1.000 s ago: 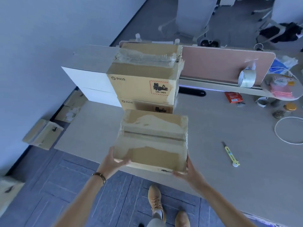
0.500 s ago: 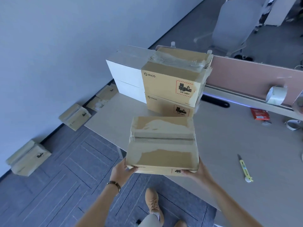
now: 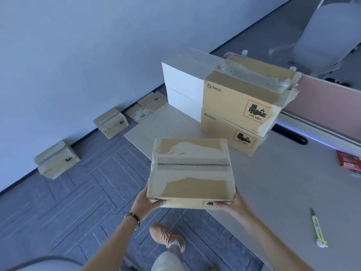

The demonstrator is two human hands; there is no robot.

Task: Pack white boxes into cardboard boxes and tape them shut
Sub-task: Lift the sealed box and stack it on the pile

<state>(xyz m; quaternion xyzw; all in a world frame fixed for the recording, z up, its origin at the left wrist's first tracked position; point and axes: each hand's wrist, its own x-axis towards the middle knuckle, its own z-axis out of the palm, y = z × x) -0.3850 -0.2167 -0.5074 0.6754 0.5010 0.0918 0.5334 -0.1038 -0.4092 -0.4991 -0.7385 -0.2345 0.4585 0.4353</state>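
Note:
I hold a taped-shut cardboard box in the air over the table's left front corner. My left hand grips its near left corner and my right hand grips its near right corner. Beyond it two taped cardboard boxes marked PICO stand stacked on the table. Two white boxes are stacked to their left.
The pale table carries a yellow utility knife at the right and a red packet at the far right. Two taped cardboard boxes and flattened cardboard lie on the carpet along the wall. An office chair stands behind the pink divider.
My view has swung left, toward the floor and wall. The held box has stayed in both hands and drifted left off the table's edge. More floor boxes have come into sight.

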